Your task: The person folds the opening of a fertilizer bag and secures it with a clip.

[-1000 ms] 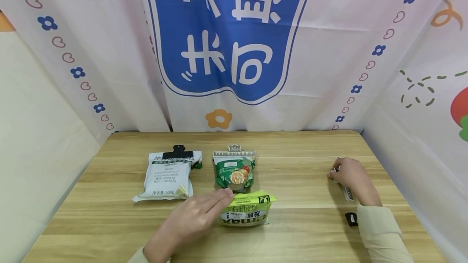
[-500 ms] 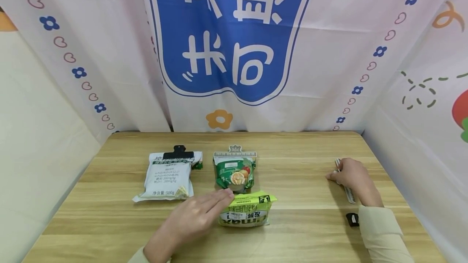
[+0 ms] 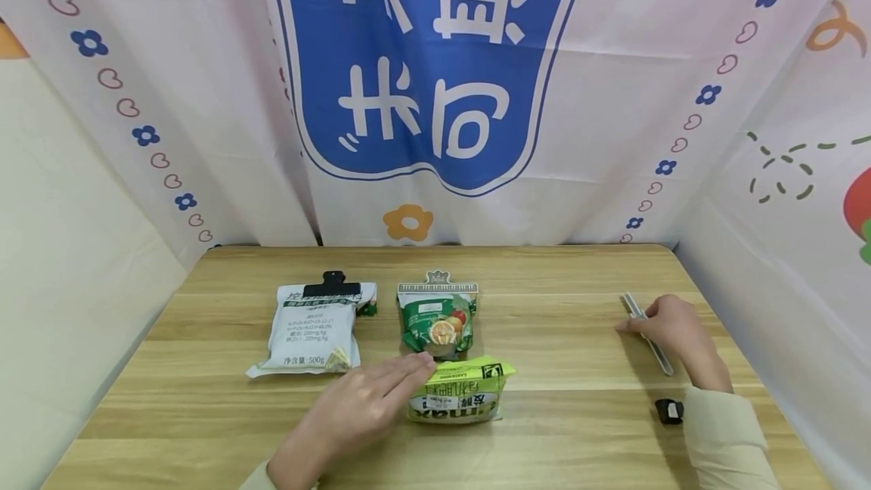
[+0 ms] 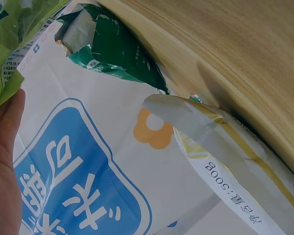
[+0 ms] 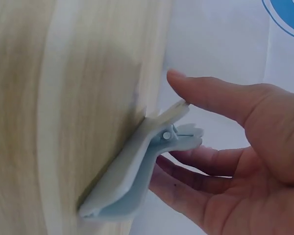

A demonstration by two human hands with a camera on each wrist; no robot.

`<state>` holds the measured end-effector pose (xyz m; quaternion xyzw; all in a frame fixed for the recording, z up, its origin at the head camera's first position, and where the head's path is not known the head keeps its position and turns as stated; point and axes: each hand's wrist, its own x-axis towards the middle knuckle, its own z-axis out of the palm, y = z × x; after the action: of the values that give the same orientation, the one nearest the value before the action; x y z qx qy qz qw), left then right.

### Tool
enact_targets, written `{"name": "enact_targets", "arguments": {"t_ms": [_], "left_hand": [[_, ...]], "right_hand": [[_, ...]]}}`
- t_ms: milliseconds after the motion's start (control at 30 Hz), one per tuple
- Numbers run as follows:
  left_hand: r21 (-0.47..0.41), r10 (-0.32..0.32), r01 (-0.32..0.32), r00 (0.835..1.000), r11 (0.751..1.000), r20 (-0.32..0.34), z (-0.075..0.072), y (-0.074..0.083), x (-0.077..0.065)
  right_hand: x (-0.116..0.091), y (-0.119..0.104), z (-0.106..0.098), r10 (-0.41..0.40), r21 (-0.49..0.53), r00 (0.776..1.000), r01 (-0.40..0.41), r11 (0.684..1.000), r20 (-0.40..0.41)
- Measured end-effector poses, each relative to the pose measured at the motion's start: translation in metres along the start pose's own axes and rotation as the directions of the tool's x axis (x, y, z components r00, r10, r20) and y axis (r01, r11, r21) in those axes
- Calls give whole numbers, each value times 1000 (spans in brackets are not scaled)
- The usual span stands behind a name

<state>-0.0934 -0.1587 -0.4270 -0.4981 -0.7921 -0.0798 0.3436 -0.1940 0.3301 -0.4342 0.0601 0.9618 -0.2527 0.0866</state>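
At the table's right side, my right hand [image 3: 680, 331] pinches a whitish bag clip [image 5: 132, 171] by its handle end, thumb on one handle and fingers on the other. The clip stands on its edge on the tabletop in the right wrist view. My left hand [image 3: 367, 403] lays straight fingers against the left top edge of a yellow-green bag [image 3: 463, 399]. Behind that bag is a green pouch [image 3: 416, 312] with fruit printed on it, a silver-grey clip [image 3: 438, 286] across its top. A small black clip-like piece [image 3: 670, 411] lies near my right sleeve.
To the left lies a white 500g bag [image 3: 309, 339] with a black clip [image 3: 333, 287] on its far end. All rests on a wooden table [image 3: 544, 301], with a printed cloth [image 3: 612, 97] hanging behind it and walls on both sides.
My right hand has turned the whitish clip from lying flat onto its edge and shifted slightly right. The small black piece has slid slightly right and turned. My left hand stays put.
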Motion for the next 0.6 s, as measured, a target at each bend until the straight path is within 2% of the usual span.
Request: {"name": "enact_targets", "arguments": {"t_ms": [300,600], "left_hand": [[5,-10,10,1000,1000,-10,0,1,-2],[-7,-12,12,1000,1000,-1,-1,1,0]], "right_hand": [[-4,5,-1,-58,-1,995,58,998,-84],[-5,10,-2,-16,0,997,16,1000,-76]]}}
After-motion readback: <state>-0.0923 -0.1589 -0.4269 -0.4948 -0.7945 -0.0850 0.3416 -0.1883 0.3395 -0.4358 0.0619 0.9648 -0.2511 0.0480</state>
